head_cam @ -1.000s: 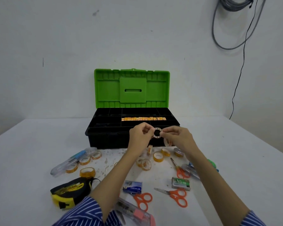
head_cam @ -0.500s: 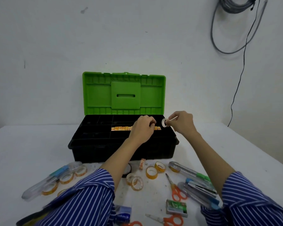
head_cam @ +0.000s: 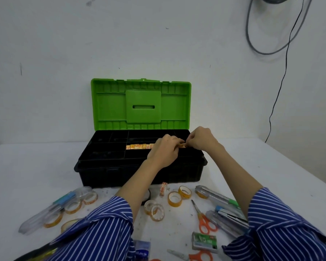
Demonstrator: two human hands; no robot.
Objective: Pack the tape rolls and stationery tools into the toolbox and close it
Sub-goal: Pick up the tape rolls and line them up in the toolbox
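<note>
Where 2 hands meet over the toolbox (head_cam: 120, 172), tape roll (head_cam: 183, 145) pinched between left hand (head_cam: 165, 151) and right hand (head_cam: 202, 139)

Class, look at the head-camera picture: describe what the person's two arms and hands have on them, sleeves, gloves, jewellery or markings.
Both the left hand and the right hand are bare: no gloves, rings or watch show. Each arm wears a dark blue sleeve with thin white stripes, the left sleeve and the right sleeve pushed up, forearms uncovered.

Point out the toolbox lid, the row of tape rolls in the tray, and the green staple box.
toolbox lid (head_cam: 109, 104): head view, left inner panel.
row of tape rolls (head_cam: 138, 146): head view, middle of the row.
green staple box (head_cam: 205, 241): head view, top face.
</note>
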